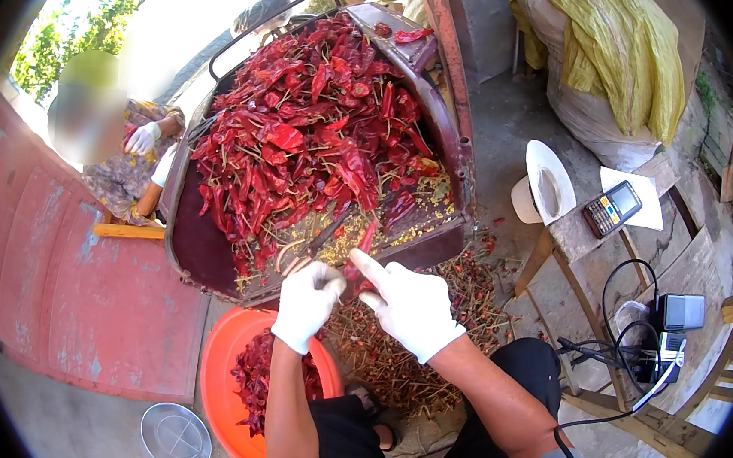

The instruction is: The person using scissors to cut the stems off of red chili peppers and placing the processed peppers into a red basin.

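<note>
Many wrinkled, glossy red chilli pods (306, 121) lie heaped in the dark maroon metal cart bed (209, 260), whose near edge faces you, likely so the pile stays within reach. One slim red pod (368, 236) sits over that edge, between your hands. Your white-gloved right hand (412, 306) appears to grip it, index finger stretched across it and thumb apart below, probably to steady it. Your white-gloved left hand (305, 302) is just beside, fingers curled closed; you cannot tell whether they pinch anything. Just below the edge, the round orange plastic basin (224, 347) holds more red pods, seemingly placed for a short drop. Brown, dry stems (391, 351) litter the ground beside it.
</note>
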A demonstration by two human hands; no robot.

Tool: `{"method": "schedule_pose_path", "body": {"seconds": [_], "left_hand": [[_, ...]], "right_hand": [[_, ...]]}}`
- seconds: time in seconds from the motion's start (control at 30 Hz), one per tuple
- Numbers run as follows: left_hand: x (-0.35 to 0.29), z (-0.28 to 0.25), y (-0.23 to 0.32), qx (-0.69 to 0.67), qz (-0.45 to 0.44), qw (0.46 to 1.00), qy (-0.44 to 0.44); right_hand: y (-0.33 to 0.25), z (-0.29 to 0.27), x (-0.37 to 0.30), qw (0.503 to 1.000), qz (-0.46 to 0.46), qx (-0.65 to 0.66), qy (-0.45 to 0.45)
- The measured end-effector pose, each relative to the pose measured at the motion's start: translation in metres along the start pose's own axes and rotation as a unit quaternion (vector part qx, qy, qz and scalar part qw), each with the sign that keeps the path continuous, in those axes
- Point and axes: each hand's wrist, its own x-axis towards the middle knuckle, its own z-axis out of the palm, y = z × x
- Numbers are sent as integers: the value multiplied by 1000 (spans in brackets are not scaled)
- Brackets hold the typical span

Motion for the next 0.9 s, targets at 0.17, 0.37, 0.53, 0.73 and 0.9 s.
{"method": "schedule_pose_path", "body": {"seconds": [0.17, 0.37, 0.53, 0.73, 0.9], "left_hand": [[-36, -15, 21, -214, -31, 975, -57], [-52, -19, 22, -280, 31, 959, 21], [-57, -14, 15, -189, 153, 970, 13], [-60, -12, 18, -143, 231, 957, 98], [-65, -5, 16, -273, 150, 947, 82]], "right_hand": [[-2, 9, -3, 998, -39, 29, 44], [-6, 2, 0, 940, 74, 313, -112], [-3, 12, -4, 941, 1, 317, -117], [-21, -8, 5, 737, 182, 569, -315], [-20, -6, 0, 631, 197, 667, -345]]}}
